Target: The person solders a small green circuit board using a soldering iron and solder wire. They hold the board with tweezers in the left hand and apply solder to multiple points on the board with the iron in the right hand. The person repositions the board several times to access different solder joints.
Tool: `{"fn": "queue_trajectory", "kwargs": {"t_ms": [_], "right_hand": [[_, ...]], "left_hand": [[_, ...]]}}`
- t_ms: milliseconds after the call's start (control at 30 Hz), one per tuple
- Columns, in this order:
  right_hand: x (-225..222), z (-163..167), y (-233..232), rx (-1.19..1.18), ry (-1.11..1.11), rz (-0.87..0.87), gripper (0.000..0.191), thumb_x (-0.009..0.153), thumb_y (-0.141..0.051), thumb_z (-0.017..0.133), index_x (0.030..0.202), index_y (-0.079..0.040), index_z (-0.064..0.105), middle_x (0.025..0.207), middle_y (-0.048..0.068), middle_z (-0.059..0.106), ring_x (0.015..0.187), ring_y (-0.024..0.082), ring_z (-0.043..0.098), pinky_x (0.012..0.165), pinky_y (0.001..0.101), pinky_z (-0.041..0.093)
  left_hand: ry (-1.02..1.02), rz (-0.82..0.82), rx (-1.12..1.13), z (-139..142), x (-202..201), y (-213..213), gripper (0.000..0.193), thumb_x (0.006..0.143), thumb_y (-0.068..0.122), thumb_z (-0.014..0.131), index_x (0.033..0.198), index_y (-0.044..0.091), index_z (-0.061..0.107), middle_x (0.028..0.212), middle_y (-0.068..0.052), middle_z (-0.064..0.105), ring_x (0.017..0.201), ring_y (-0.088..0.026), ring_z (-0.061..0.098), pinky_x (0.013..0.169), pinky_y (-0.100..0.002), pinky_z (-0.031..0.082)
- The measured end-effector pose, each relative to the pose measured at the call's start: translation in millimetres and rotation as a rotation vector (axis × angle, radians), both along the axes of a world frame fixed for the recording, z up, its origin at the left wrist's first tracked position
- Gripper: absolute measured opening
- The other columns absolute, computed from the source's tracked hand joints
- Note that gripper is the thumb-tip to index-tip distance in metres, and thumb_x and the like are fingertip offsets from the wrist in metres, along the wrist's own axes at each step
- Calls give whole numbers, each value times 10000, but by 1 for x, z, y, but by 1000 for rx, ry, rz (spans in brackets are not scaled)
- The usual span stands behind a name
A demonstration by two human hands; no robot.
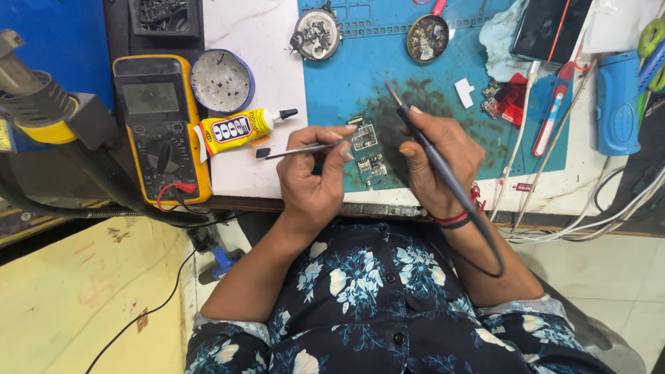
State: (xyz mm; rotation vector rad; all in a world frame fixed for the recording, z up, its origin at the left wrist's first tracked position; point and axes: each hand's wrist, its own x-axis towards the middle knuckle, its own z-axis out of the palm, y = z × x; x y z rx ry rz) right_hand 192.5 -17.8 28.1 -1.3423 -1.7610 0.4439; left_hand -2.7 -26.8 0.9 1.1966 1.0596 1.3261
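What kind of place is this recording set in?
Most likely a small electronics repair bench. The right hand holds a soldering iron over a small circuit board on a blue work mat, the left hand holds tweezers, and a yellow multimeter lies alongside.

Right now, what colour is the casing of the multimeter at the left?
Yellow casing with a dark grey face, on the multimeter; shows best in the head view.

Circuit board (366, 152) on mat (346, 76), glue tube (235, 129) left, multimeter (161, 128) farther left
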Motion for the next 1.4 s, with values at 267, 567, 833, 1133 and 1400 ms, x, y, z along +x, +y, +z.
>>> {"fn": "queue_trajectory", "kwargs": {"t_ms": [267, 567, 833, 1133, 1400], "right_hand": [[7, -4, -5, 19, 42, 39, 106, 1002, -104, 643, 963, -6, 635, 869, 128, 680, 662, 236, 629, 627, 329, 463], [6, -2, -2, 18, 42, 139, 102, 950, -89, 656, 886, -22, 613, 806, 120, 672, 687, 273, 647, 612, 341, 488], [3, 0, -1, 14, 28, 128, 84, 948, -69, 661, 897, -16, 621, 807, 121, 674, 694, 275, 655, 615, 338, 493], [3, 0, -1, 23, 33, 126, 82, 945, -66, 665, 898, -17, 619, 806, 120, 672, 694, 270, 654, 613, 335, 490], [3, 1, -1, 10, 27, 130, 73, 941, -59, 668, 905, -13, 624, 808, 119, 677, 687, 265, 651, 606, 332, 484]], "left_hand": [[151, 28, 50, 0, 4, 15, 140, 1063, -18, 618, 1158, 8, 518, 1087, -122, 756, 773, -44, 605, 715, -212, 532], [183, 31, 48, -1, 4, 15, 140, 1058, -41, 603, 1154, 18, 519, 1075, -117, 751, 757, -41, 613, 689, -212, 530], [169, 34, 69, -1, 4, 15, 143, 1065, -44, 596, 1165, 17, 514, 1093, -123, 749, 788, -50, 632, 711, -218, 542], [168, 30, 69, -1, 5, 15, 138, 1066, -47, 590, 1160, 14, 510, 1096, -131, 749, 799, -54, 649, 717, -220, 552], [165, 24, 71, -1, 4, 16, 132, 1065, -54, 583, 1153, 13, 510, 1099, -130, 748, 775, -40, 625, 691, -205, 534]]}}
